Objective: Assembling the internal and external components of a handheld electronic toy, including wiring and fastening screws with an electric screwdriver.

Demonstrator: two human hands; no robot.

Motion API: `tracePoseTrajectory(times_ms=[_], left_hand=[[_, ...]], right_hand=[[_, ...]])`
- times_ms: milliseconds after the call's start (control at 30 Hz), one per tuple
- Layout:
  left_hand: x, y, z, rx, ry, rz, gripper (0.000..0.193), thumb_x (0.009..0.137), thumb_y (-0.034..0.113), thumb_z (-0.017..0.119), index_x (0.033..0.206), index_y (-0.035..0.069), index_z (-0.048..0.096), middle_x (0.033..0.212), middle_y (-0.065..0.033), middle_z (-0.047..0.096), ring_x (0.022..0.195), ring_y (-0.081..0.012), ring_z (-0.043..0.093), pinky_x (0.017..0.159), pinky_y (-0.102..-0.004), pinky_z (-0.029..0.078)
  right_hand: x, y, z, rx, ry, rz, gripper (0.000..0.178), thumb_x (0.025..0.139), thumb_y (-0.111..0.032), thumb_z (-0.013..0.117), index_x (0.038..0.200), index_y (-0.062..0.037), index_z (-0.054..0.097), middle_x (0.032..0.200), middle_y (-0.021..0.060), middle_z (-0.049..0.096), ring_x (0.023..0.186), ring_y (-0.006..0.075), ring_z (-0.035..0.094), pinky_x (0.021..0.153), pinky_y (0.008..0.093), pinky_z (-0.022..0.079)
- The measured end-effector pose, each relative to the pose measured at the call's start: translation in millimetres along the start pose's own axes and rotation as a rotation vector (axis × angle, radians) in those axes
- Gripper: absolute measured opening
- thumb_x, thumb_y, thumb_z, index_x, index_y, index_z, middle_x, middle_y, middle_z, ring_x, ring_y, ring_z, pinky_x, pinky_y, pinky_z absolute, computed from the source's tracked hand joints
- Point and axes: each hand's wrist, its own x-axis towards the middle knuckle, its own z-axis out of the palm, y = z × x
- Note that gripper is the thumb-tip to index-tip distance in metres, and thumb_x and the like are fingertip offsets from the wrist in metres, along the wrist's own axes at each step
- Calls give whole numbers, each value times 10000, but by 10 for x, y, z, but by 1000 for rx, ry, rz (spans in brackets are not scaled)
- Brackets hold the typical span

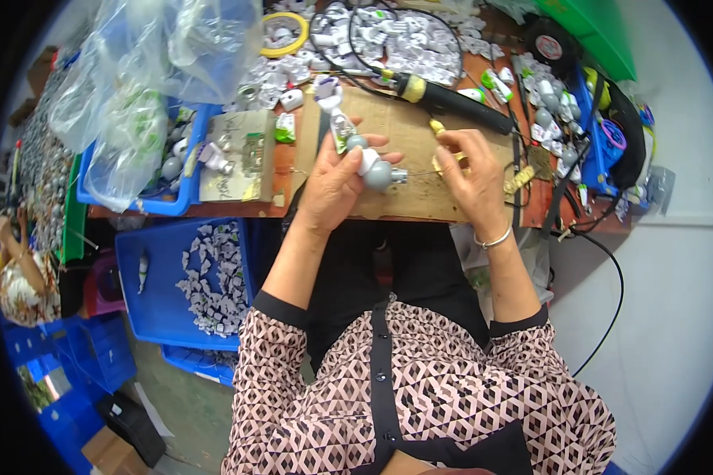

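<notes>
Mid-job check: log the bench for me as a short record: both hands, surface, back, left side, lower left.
Left hand: holds grey-and-white assembly
Right hand: appears to pinch a thin-shafted tool, partly hidden
Surface: cardboard sheet
Back: heaped white parts, yellow ring, black cylindrical tool
Left side: blue bin, clear plastic bag over it
Lower left: blue tray holding white pieces

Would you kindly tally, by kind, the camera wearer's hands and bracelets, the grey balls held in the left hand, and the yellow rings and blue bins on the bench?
Hands, left hand and right hand: 2
Bracelet: 1
Grey balls, large ball and small ball: 2
Yellow ring: 1
Blue bins, left bin and right bin: 2
Total: 8
</notes>
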Motion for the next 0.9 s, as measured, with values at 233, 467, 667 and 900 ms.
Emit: tracePoseTrajectory(times_ms=[233,467,667,900], left_hand=[[36,12,-82,57,-32,-4,499,933,137,494,1364,59,256,1141,-154,526,1005,-345,601,863,-459,497],[-7,46,-44,103,-114,-81,565,920,159,518,1396,61,230,1126,-155,529,986,-332,610,839,-447,508],[1,44,69,146,-230,-189,719,877,160,575,1453,116,147,1108,-163,557,934,-318,632,809,-418,510],[8,38,29,176,-238,-196,731,871,162,585,1454,134,147,1070,-155,563,907,-291,634,795,-382,515]], right_hand=[[-152,476,-730,-121,255,163,121,879,-89,576,948,0,622,848,58,630,714,117,572,647,251,449],[-224,700,-799,415,168,460,133,892,-104,573,995,-25,607,863,28,628,757,76,561,690,211,441],[127,-14,-67,763,-406,507,176,890,-182,594,960,-25,630,833,4,602,742,53,526,643,197,413],[463,-20,244,899,-744,457,206,868,-186,623,901,18,623,709,12,581,608,64,511,579,223,419]])
